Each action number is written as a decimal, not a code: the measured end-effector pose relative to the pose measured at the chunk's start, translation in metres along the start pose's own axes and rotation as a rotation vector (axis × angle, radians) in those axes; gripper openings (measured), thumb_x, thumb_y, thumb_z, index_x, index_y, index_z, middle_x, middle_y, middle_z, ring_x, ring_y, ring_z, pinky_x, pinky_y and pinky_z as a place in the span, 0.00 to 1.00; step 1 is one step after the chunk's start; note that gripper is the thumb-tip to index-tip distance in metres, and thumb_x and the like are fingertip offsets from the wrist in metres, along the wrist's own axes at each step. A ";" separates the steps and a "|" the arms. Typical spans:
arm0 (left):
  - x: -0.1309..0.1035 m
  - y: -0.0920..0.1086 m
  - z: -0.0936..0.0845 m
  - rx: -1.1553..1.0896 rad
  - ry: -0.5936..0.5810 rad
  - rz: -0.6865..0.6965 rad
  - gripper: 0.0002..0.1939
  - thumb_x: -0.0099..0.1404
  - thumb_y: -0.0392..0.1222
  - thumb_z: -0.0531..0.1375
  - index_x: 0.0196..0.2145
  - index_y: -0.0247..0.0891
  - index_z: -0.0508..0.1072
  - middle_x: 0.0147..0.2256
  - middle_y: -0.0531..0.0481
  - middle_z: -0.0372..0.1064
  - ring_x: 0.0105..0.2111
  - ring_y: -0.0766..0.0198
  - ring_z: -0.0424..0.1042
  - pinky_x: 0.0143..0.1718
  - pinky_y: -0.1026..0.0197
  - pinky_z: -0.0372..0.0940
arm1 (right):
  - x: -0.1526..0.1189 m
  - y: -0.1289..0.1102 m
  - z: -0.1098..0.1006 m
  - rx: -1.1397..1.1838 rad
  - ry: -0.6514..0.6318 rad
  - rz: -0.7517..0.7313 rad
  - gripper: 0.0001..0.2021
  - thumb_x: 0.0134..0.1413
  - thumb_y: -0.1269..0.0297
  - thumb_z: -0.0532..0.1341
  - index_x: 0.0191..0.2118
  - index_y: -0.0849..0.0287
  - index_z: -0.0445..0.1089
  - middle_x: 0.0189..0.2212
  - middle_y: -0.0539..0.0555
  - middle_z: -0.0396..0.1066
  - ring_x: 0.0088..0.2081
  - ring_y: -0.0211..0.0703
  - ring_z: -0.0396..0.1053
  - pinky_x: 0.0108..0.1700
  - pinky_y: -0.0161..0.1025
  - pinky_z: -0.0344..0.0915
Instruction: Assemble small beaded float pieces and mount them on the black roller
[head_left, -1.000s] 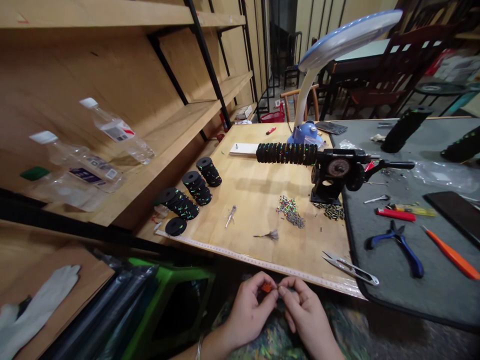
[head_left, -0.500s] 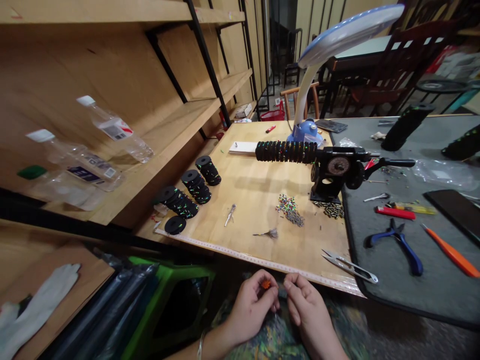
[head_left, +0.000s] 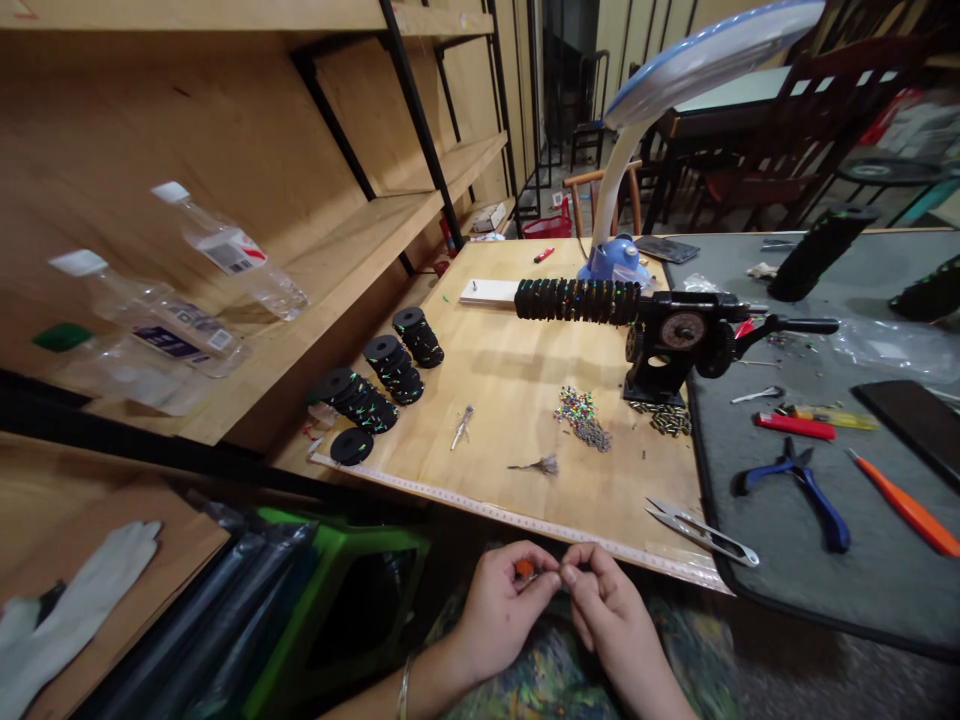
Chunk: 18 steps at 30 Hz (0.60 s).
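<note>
Just in front of the table's near edge, my left hand (head_left: 504, 604) is closed round a small orange piece (head_left: 524, 568), partly hidden by the fingers. My right hand (head_left: 616, 612) is pinched shut beside it. Thumb and forefinger of both hands meet at one spot; anything pinched there is too small to make out. Beyond the hands lie a tuft of fine grey strands (head_left: 541, 465), a heap of coloured beads (head_left: 576, 405) with small grey pieces beside it, and a pile of brassy bits (head_left: 670, 418). Metal thread snips (head_left: 705, 532) rest to the right.
A black crank winder (head_left: 667, 340) carries a row of black foam discs (head_left: 577, 300). Black spools (head_left: 394, 370) stand at the left. Blue pliers (head_left: 799, 490) and an orange-handled tool (head_left: 904, 502) lie on the grey mat (head_left: 750, 575). A desk lamp (head_left: 615, 262) stands behind.
My hands have come together, closing the small gap between the fingertips. The orange piece is now more covered by my left fingers.
</note>
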<state>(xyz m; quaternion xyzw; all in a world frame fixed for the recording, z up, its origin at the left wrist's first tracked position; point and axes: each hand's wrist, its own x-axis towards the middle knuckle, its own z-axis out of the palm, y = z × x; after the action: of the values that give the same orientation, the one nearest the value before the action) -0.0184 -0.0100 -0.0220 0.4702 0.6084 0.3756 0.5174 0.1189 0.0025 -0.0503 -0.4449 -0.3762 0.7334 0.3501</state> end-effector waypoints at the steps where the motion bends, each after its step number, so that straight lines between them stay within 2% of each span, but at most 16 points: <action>1: 0.000 0.000 -0.003 0.030 -0.008 0.018 0.07 0.59 0.40 0.60 0.28 0.33 0.73 0.25 0.49 0.69 0.25 0.65 0.65 0.28 0.65 0.59 | 0.000 0.000 -0.001 -0.024 -0.016 0.007 0.25 0.46 0.36 0.60 0.33 0.56 0.59 0.10 0.33 0.45 0.11 0.28 0.39 0.14 0.28 0.36; 3: 0.000 0.001 -0.009 0.095 -0.017 0.051 0.06 0.60 0.39 0.59 0.29 0.34 0.73 0.24 0.51 0.68 0.24 0.67 0.63 0.27 0.66 0.58 | -0.001 0.001 -0.003 -0.076 -0.059 0.030 0.24 0.46 0.37 0.60 0.34 0.56 0.60 0.11 0.34 0.45 0.12 0.28 0.40 0.15 0.29 0.37; 6: 0.000 0.004 -0.019 0.142 -0.015 0.090 0.05 0.61 0.39 0.57 0.33 0.35 0.71 0.25 0.53 0.66 0.24 0.67 0.62 0.27 0.66 0.57 | -0.002 0.002 -0.003 -0.183 -0.120 0.024 0.20 0.50 0.42 0.59 0.30 0.56 0.60 0.13 0.36 0.44 0.14 0.29 0.40 0.16 0.30 0.38; 12: 0.006 0.013 -0.027 0.140 0.072 0.208 0.08 0.66 0.40 0.53 0.34 0.36 0.70 0.31 0.49 0.70 0.31 0.64 0.68 0.33 0.65 0.61 | -0.009 -0.007 0.003 -0.378 -0.110 -0.150 0.13 0.57 0.53 0.56 0.28 0.56 0.58 0.16 0.39 0.46 0.19 0.32 0.44 0.22 0.32 0.43; 15: 0.017 0.016 -0.036 0.142 0.186 0.247 0.09 0.67 0.41 0.53 0.35 0.36 0.70 0.28 0.51 0.69 0.28 0.65 0.67 0.31 0.65 0.60 | -0.013 -0.008 0.002 -0.351 -0.059 -0.180 0.15 0.58 0.51 0.55 0.28 0.55 0.57 0.16 0.39 0.47 0.19 0.32 0.45 0.22 0.32 0.44; 18: 0.034 0.016 -0.051 0.061 0.253 0.252 0.09 0.68 0.41 0.51 0.37 0.36 0.69 0.21 0.56 0.62 0.22 0.68 0.63 0.26 0.66 0.58 | -0.014 -0.006 0.000 -0.193 -0.008 -0.140 0.18 0.58 0.45 0.54 0.30 0.55 0.58 0.14 0.38 0.50 0.16 0.31 0.47 0.20 0.31 0.44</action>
<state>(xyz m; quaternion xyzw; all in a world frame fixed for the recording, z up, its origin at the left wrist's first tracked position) -0.0660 0.0287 -0.0069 0.5071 0.6162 0.4750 0.3709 0.1252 -0.0071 -0.0398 -0.4462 -0.4766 0.6693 0.3546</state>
